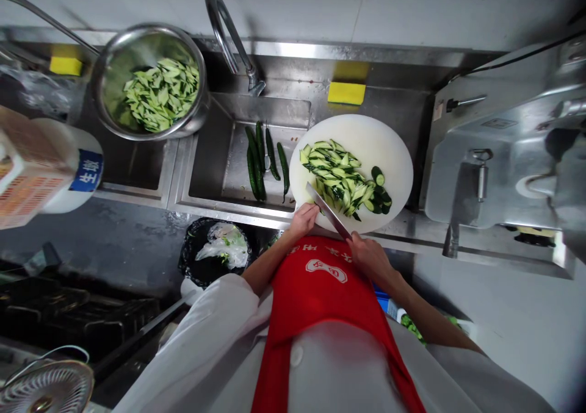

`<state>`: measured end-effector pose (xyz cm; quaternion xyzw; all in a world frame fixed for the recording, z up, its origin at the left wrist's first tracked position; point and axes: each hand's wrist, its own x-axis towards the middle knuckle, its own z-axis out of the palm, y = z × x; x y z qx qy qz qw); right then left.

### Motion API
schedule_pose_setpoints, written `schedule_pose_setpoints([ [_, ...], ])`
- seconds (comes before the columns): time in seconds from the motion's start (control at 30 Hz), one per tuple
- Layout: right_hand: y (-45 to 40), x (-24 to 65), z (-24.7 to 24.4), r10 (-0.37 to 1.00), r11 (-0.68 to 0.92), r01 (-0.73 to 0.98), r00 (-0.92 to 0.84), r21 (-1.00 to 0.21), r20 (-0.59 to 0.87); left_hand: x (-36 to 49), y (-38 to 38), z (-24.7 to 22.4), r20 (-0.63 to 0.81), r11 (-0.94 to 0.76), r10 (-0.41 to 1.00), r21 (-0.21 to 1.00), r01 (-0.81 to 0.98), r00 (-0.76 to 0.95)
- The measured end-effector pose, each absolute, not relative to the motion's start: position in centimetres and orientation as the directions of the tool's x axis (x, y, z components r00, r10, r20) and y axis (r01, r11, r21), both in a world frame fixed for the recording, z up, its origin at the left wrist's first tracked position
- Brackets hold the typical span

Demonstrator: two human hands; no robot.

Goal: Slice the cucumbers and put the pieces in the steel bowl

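My right hand (370, 257) is wrapped round the handle of a kitchen knife (328, 210), whose blade slants up and left across the near edge of a round white cutting board (394, 138). Close beside the blade, at the board's near left edge, my left hand (305, 219) has its fingers curled on a piece of cucumber that they mostly hide. Beyond the blade lies a pile of slanted cucumber slices (336, 169), green-skinned and pale inside. Several dark cucumber end pieces (381, 199) sit at the pile's right.
Several whole cucumbers (257, 163) lie in the sink (208, 157) under a curved faucet (224, 25). A steel pot (98, 89) holds cut slices. Yellow sponge (347, 93) behind the board; metal machine (499, 157) at right; black-lined bin (187, 260) below the counter.
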<state>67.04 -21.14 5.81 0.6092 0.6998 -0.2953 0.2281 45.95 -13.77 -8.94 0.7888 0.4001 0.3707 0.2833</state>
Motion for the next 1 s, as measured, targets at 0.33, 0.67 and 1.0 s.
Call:
schedule_pose_setpoints([
  [0.33,-20.9,66.5,5.0,0.744,0.057,0.986,-0.147,-0.157,-0.652,44.3,-15.0,-6.5,0.403,-0.401,0.908,0.763,0.507,0.111],
  [0.67,-20.6,65.6,4.5,0.714,0.073,0.986,-0.156,-0.149,-0.683,45.5,-14.3,-9.1,0.379,-0.533,0.84,0.713,0.456,0.388],
  [1.0,-20.7,66.9,4.9,0.8,0.001,0.991,-0.083,-0.136,-0.595,45.3,-14.4,-9.1,0.378,-0.516,0.853,0.717,0.468,0.36],
])
